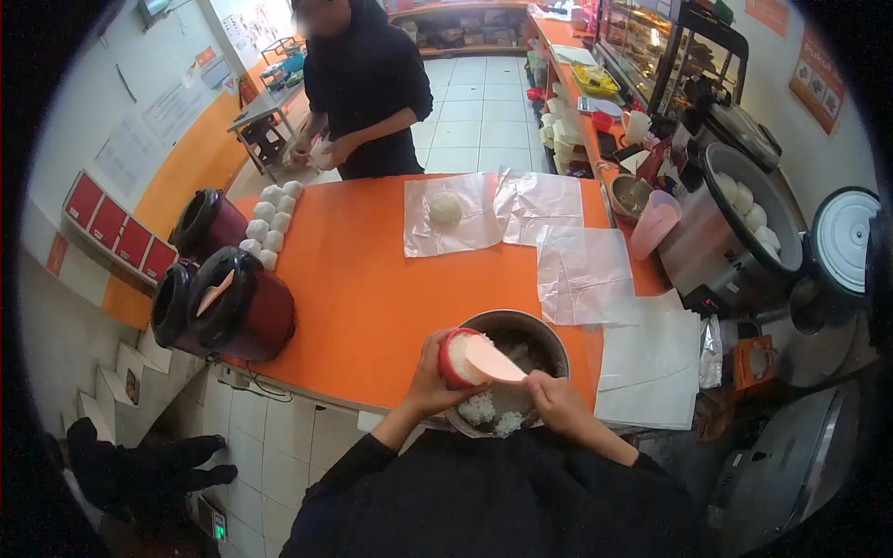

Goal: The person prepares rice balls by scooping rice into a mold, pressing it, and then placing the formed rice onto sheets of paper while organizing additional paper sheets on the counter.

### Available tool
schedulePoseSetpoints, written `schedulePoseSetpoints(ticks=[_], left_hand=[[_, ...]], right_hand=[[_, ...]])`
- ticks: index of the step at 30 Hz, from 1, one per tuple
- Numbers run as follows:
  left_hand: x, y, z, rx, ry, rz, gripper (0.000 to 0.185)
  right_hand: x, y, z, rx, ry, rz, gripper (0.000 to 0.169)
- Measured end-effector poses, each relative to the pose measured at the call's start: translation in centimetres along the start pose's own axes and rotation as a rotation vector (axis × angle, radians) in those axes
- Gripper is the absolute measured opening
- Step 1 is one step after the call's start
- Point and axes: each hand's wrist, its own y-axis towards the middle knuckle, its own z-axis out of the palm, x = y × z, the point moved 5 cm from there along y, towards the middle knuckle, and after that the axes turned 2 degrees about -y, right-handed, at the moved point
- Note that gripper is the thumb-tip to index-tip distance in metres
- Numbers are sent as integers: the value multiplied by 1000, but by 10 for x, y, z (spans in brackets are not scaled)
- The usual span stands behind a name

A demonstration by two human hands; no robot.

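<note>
My left hand grips a red cup packed with white rice, tilted over a metal pot. In my right hand is a pale pink rice paddle, its blade lying against the rice at the cup's mouth. Clumps of cooked rice sit in the near part of the pot. Beyond the pot, a rounded mound of rice rests on a plastic sheet. Two more plastic sheets lie to its right.
Wrapped white packets stand in rows at the table's far left, beside dark red rice cookers. White paper sheets lie at right, near a large steel cooker holding rice portions. Across the table, a co-worker handles a white packet.
</note>
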Motion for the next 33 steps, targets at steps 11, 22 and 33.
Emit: schedulePoseSetpoints(ticks=[11, 22, 33], left_hand=[[27, 14, -22, 188, -718, -250, 96], [28, 127, -25, 140, -375, 166, 100], [205, 102, -53, -107, 856, -196, 55]], right_hand=[[-2, 17, -11, 163, -821, -274, 31], [19, 143, -41, 444, 2111, -1, 59], [-180, 405, -133, -289, 911, 45, 45]])
